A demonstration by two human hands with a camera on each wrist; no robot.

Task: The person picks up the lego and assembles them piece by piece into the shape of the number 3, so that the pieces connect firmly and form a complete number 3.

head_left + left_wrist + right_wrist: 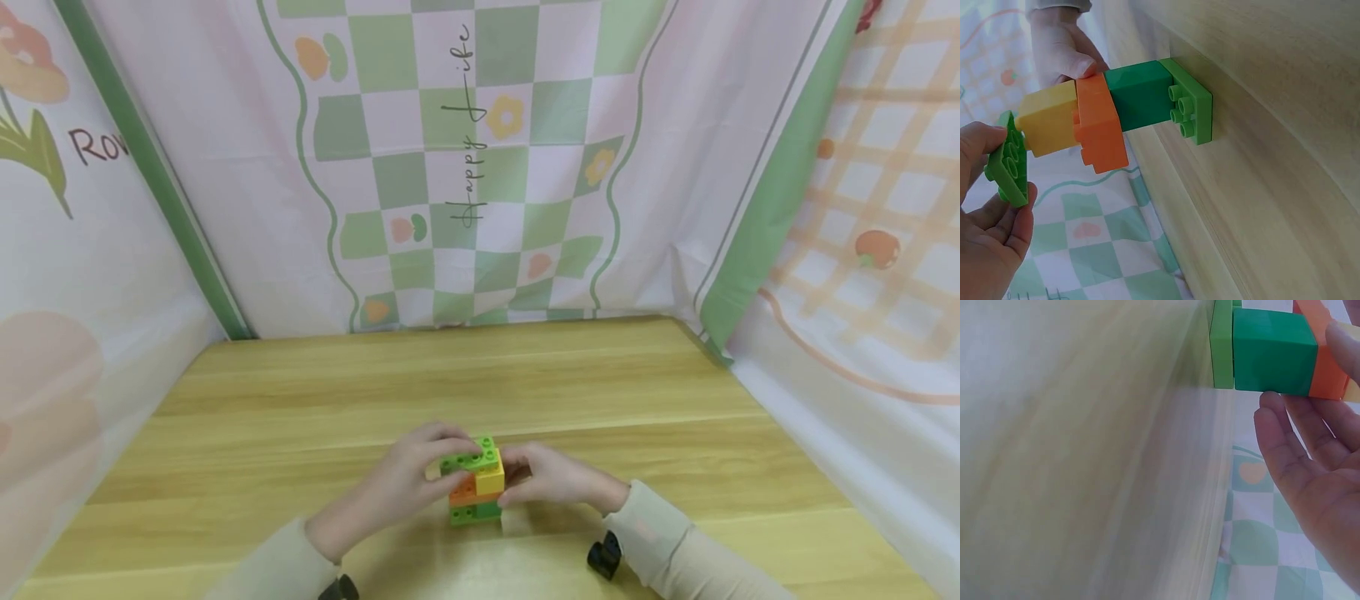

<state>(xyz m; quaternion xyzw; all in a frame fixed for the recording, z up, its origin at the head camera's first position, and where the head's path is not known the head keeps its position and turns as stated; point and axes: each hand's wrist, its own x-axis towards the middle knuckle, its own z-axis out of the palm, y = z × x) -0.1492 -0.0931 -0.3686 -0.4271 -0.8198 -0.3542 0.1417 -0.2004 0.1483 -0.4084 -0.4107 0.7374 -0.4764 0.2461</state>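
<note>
A stack of toy building bricks stands upright on the wooden table. At its base is a light green flat brick [1200,109], under a dark green block [1141,94]. Above that come an orange brick [1100,122] and a yellow block [1050,119]. My left hand [408,471] pinches another light green flat brick [1013,162] by its edges, tilted at the top of the yellow block; whether they touch I cannot tell. My right hand [551,475] grips the stack from the right, thumb [1342,350] at the orange brick and fingers on the opposite side.
The wooden table [450,379] spreads around the stack. Behind it hangs a checkered green and white curtain [450,179], with printed cloth [862,283] along both sides. Small black devices [604,556] sit at the wrists.
</note>
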